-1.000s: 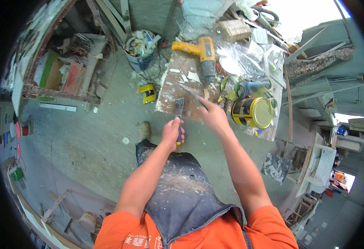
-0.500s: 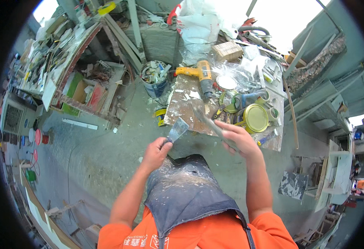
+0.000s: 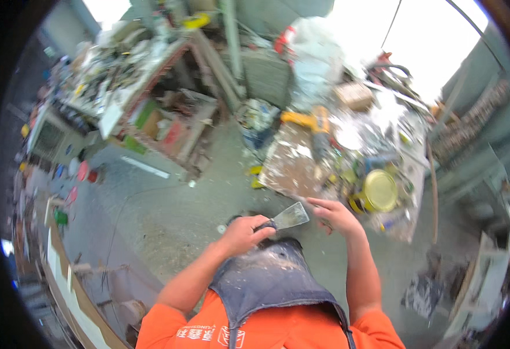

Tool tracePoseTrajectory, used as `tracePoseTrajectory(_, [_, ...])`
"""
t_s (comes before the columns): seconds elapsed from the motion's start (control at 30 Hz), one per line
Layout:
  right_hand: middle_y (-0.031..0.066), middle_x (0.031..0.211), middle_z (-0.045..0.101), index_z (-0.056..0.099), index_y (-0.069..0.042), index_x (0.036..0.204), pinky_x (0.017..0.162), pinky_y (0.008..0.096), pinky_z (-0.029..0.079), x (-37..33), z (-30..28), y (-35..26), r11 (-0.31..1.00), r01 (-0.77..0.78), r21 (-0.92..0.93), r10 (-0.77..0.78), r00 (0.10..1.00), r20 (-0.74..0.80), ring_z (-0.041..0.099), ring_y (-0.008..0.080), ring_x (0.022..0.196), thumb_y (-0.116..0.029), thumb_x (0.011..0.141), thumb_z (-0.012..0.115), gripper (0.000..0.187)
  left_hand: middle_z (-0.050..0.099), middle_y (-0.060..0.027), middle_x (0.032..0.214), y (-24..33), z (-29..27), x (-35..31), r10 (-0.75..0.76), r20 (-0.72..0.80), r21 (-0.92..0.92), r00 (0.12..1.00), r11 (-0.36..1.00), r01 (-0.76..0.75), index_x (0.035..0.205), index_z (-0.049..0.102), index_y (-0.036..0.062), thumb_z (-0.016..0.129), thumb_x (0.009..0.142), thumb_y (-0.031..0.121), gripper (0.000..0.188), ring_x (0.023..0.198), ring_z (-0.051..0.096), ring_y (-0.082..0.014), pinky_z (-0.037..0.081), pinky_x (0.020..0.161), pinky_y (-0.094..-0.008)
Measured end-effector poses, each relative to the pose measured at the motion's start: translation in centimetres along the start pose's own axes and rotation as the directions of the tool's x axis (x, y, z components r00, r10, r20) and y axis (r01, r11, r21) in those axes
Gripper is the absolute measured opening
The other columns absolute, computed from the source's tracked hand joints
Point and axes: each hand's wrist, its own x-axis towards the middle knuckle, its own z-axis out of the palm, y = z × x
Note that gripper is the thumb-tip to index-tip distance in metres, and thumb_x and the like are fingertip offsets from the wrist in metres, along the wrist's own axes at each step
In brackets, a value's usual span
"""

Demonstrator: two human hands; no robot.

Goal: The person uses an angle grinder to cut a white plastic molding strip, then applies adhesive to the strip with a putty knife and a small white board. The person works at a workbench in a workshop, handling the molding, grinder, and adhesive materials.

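Observation:
My left hand (image 3: 244,234) is wrapped round the dark handle of a putty knife (image 3: 291,216), its wide, smeared blade pointing right. To the right of it, my right hand (image 3: 337,218) is closed on a thin grey flat piece (image 3: 309,205), seen nearly edge-on and blurred; its kind I cannot make out. The blade's tip and the grey piece are close together in front of my apron (image 3: 261,274), and whether they touch I cannot tell. Beyond my hands is a stained worktable (image 3: 287,171) with a yellow heat gun (image 3: 321,129) lying on it.
A yellow-lidded tin (image 3: 380,191) and rolls of tape crowd the table's right side. A bucket of scraps (image 3: 258,123) stands at its left. Farther left is a cluttered bench (image 3: 165,75). A white strip (image 3: 144,167) lies on the floor.
The view has turned, so the worktable sits farther right. My left hand has moved right with the putty knife, now close to the grey piece in my right hand, which has come lower.

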Motion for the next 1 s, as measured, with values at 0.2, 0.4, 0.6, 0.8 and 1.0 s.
tracePoseTrajectory(0.2, [0.0218,0.137,0.060,0.055,-0.005,0.142,0.102,0.0423,0.046,6.9,0.8,2.3,0.537,0.077,-0.840,-0.527,0.808,-0.263,0.060,0.0356,0.119,-0.019,0.085,0.073,0.062,0.072,-0.0042,0.101,-0.2,-3.9,-1.1,-0.153,-0.354,-0.704,0.923,0.693,-0.155,0.104,0.067,0.0054,0.066,0.096,0.010,0.010,0.093,0.064,-0.0104,0.050,0.084,-0.0273])
tracePoseTrajectory(0.4, [0.0063,0.102,0.066,0.056,-0.002,0.138,0.087,0.0315,0.049,9.7,13.8,-8.1,0.862,0.481,-0.157,-0.427,0.858,0.285,0.061,0.0145,0.095,-0.017,0.088,0.072,0.054,0.073,-0.0108,0.108,-1.9,-9.3,2.0,-0.120,-0.299,-0.790,0.947,0.588,-0.174,0.109,0.067,0.0039,0.066,0.095,0.006,0.014,0.095,0.067,-0.0163,0.052,0.087,-0.0310])
tracePoseTrajectory(0.6, [-0.0035,0.074,0.055,0.058,-0.008,0.141,0.061,0.0246,0.044,16.7,16.5,-11.0,0.960,0.050,-0.276,0.029,0.961,0.274,0.051,0.0066,0.065,-0.019,0.097,0.063,0.046,0.074,-0.0115,0.098,-8.7,-31.0,3.1,-0.102,-0.716,-0.555,0.691,0.685,-0.473,0.103,0.069,0.0005,0.062,0.100,0.014,0.015,0.087,0.070,-0.0179,0.056,0.079,-0.0330])
tracePoseTrajectory(0.8, [-0.0061,0.085,0.061,0.061,-0.009,0.140,0.066,0.0228,0.044,21.1,21.1,-14.5,0.909,-0.191,-0.370,0.283,0.935,0.214,0.050,0.0048,0.073,-0.024,0.102,0.062,0.040,0.075,-0.0060,0.097,-20.0,-63.5,7.1,0.011,-0.863,0.008,0.506,1.000,-0.008,0.112,0.071,-0.0003,0.068,0.093,0.019,0.028,0.088,0.067,-0.0119,0.052,0.081,-0.0279])
tracePoseTrajectory(1.0, [0.0073,0.089,0.067,0.056,0.002,0.137,0.062,0.0291,0.050,19.2,20.3,-20.2,0.736,-0.508,-0.448,0.603,0.792,0.092,0.062,0.0163,0.071,-0.021,0.093,0.070,0.052,0.054,-0.0212,0.143,-38.2,-83.0,14.5,0.029,-0.862,0.340,0.506,0.773,0.535,0.143,0.048,0.0004,0.076,0.084,0.036,0.074,0.131,0.052,-0.0376,0.042,0.109,-0.0448])
